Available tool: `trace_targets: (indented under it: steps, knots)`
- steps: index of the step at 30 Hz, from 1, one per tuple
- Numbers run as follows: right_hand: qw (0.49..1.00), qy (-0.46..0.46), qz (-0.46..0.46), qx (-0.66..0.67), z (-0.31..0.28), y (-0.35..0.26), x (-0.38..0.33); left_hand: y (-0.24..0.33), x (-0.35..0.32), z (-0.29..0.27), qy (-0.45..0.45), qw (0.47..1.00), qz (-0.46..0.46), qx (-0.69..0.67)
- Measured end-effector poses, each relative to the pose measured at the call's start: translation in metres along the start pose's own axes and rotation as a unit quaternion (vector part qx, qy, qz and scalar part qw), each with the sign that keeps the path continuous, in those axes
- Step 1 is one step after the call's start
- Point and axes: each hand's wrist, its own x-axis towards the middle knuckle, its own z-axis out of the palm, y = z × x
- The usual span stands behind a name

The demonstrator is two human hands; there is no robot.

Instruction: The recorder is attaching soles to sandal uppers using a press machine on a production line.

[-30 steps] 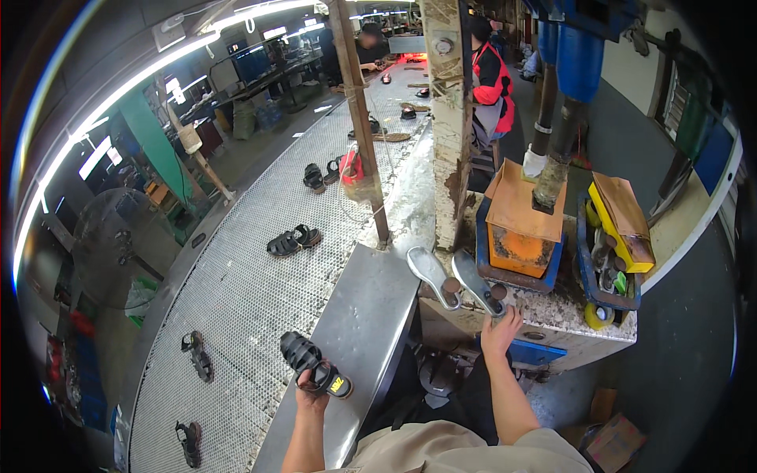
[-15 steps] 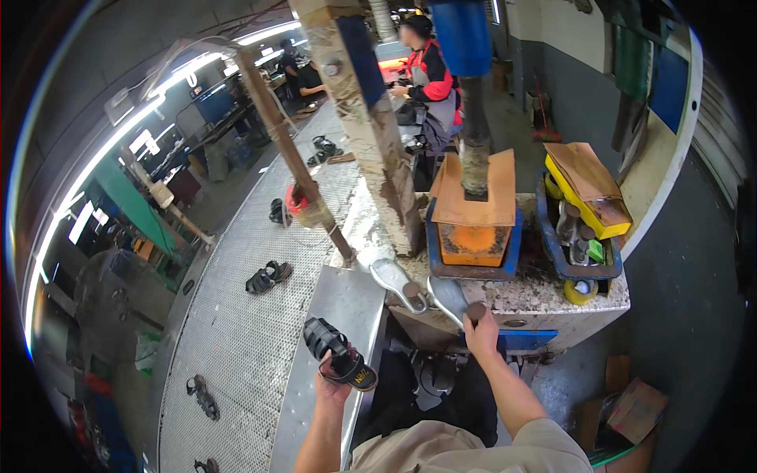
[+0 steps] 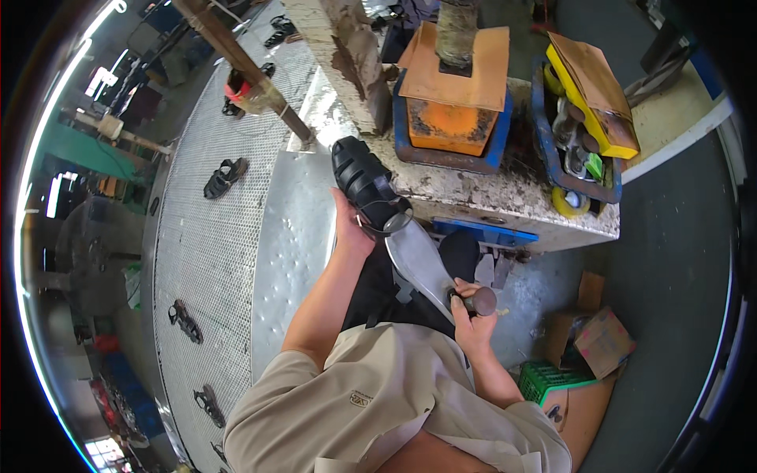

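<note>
My left hand grips a black strapped sandal and holds it sole-up against the edge of the stained workbench. A flat silver metal lever runs from under the sandal down to a round dark knob. My right hand is closed around that knob. On the bench above stands an orange and blue press block topped with cardboard under a vertical ram.
A wide perforated metal conveyor on the left carries several black sandals, such as one pair. A blue tray with yellow boxes and tape rolls sits on the bench's right. Cardboard boxes and a green crate lie on the floor.
My left hand lifted the sandal from the conveyor side up onto the metal lever at the bench. My right hand slid down the lever to its knob. The view tilted down.
</note>
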Motion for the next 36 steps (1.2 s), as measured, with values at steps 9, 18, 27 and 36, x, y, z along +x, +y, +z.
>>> trace_targets:
  steps: [9, 18, 27, 36]
  knots:
    - [0.983, 0.052, -0.136, -0.111, 0.051, 0.009, 0.047, -0.078, -0.052, 0.05, -0.056, 0.985, -0.125, -0.101]
    - [0.93, -0.094, -0.158, -0.318, 0.045, 0.015, 0.005, -0.059, -0.098, 0.021, -0.029, 0.982, -0.158, -0.096]
    - [0.994, -0.101, -0.009, -0.043, 0.063, 0.002, -0.023, -0.003, -0.125, 0.004, -0.004, 0.99, -0.048, -0.132]
    - [0.953, -0.183, -0.173, -0.169, 0.073, 0.013, -0.057, 0.052, -0.096, -0.063, -0.032, 0.986, -0.098, -0.129]
